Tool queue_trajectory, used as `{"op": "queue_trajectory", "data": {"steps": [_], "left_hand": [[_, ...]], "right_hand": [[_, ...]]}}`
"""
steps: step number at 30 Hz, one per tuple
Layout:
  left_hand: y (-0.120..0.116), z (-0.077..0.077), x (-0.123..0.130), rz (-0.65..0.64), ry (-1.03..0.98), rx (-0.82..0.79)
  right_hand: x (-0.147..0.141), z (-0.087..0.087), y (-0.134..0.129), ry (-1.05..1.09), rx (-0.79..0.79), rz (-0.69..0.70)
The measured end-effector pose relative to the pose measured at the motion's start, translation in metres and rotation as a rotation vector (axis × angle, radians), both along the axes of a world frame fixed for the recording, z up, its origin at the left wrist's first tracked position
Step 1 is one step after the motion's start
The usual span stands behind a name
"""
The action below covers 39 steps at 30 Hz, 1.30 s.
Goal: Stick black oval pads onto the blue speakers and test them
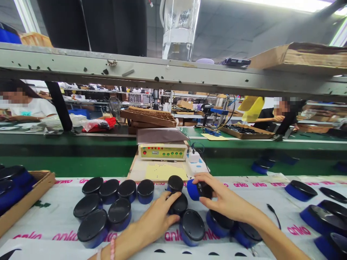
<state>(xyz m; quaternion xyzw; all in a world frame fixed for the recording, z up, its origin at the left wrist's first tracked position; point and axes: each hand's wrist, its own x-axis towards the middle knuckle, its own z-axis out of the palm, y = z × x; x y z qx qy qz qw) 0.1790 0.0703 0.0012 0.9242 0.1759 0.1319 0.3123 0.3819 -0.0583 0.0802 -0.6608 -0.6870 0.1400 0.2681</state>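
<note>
In front and left of the control box (pixel 162 151), round cases (pixel 92 226) stand on the counter (pixel 63 213). Directly before it, the left hand (pixel 153 222) grips an upright case (pixel 179 204); slightly right, the right hand (pixel 221 196) pinches a tipped case (pixel 193 190), where even fingertip pressure should prevent slipping.

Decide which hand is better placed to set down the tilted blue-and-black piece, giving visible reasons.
Probably the right hand: it grips the tilted piece, while the left hand is occupied at a separate black-topped piece.
</note>
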Motion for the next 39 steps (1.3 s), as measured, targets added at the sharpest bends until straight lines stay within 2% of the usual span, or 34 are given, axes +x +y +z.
{"op": "queue_trajectory", "data": {"steps": [2, 5, 9, 11, 15, 19, 24, 27, 31, 33, 35, 39], "left_hand": [[-0.004, 0.001, 0.005, -0.013, -0.008, 0.006], [-0.005, 0.010, 0.008, -0.018, -0.013, 0.046], [0.010, 0.022, 0.015, 0.067, -0.080, 0.101], [0.021, 0.019, 0.024, 0.099, -0.111, 0.104], [0.037, 0.001, 0.040, 0.031, -0.138, 0.061], [0.039, -0.009, 0.042, 0.018, -0.194, 0.026], [0.037, -0.011, 0.038, 0.004, -0.227, -0.036], [0.034, -0.015, 0.041, 0.018, -0.248, -0.093], [0.028, -0.018, 0.049, 0.032, -0.238, -0.180], [0.026, -0.012, 0.049, 0.050, -0.240, -0.192], [0.025, 0.003, 0.046, 0.077, -0.258, -0.177], [0.033, 0.056, 0.018, 0.079, -0.312, -0.077]], "right_hand": [[-0.002, 0.002, -0.002, -0.044, -0.055, 0.001], [-0.001, -0.001, -0.003, -0.126, -0.099, -0.027], [0.001, -0.014, 0.005, -0.185, -0.105, -0.065], [-0.001, -0.018, 0.011, -0.224, -0.112, -0.063], [0.003, -0.014, 0.017, -0.277, -0.151, -0.028], [0.027, -0.011, 0.018, -0.298, -0.184, -0.077], [0.053, -0.023, 0.025, -0.244, -0.277, -0.095], [0.053, -0.018, 0.024, -0.170, -0.221, -0.104], [0.041, 0.001, 0.016, -0.039, -0.067, -0.132], [0.033, 0.011, 0.013, 0.037, -0.006, -0.133], [0.025, 0.017, 0.013, 0.103, 0.044, -0.124], [0.007, 0.024, 0.017, 0.191, 0.121, -0.073]]}}
